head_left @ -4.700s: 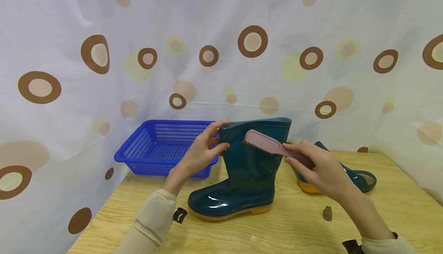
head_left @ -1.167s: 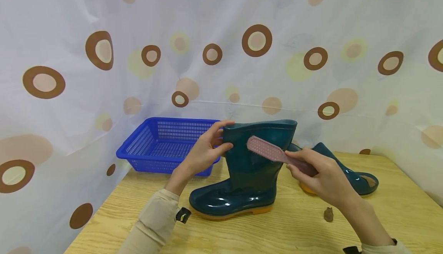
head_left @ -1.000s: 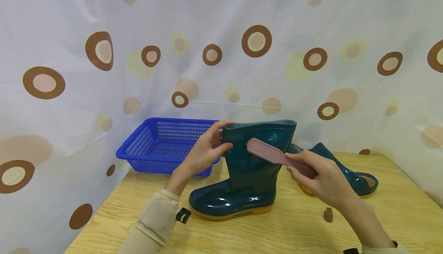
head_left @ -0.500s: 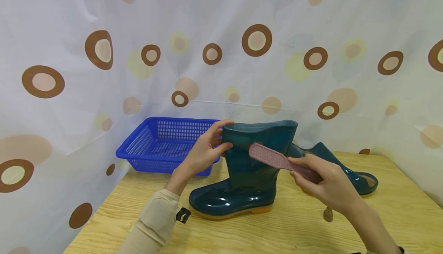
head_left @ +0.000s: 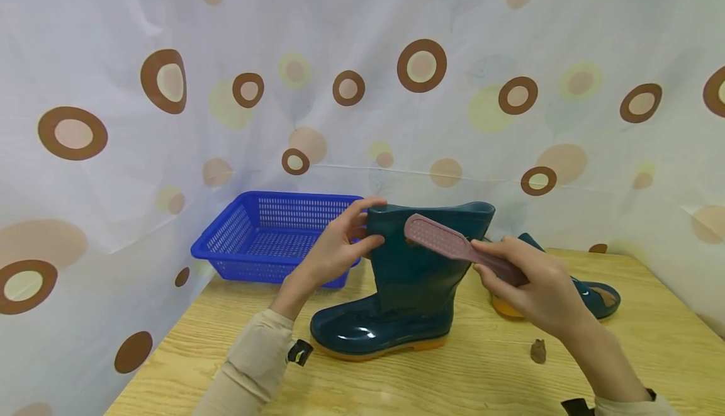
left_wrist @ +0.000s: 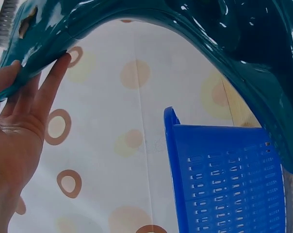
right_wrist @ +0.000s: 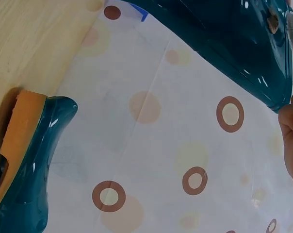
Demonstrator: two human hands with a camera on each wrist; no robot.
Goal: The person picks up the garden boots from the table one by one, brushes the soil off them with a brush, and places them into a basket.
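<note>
A dark teal rubber boot (head_left: 416,277) stands upright on the table, its toe to the left. My left hand (head_left: 337,243) grips the front of its top rim, fingers behind and thumb on the near side. My right hand (head_left: 540,284) holds a pink brush (head_left: 438,238) by the handle, its bristle side facing the upper shaft. In the left wrist view the bristles (left_wrist: 5,24) sit close to a brown dirt patch (left_wrist: 26,22) on the boot. The right wrist view shows that dirt patch (right_wrist: 272,23) beside the bristles too.
Behind on the left stands a blue plastic basket (head_left: 283,265). A second teal boot (head_left: 595,299) lies at the right, partly behind my right hand. A small brown lump (head_left: 538,351) rests on the wooden table (head_left: 481,378). A spotted sheet (head_left: 362,133) hangs behind.
The brush slid down the upper shaft until half a second ago, then moved back up near the rim. The boot's top has shifted slightly right. My left hand keeps its grip.
</note>
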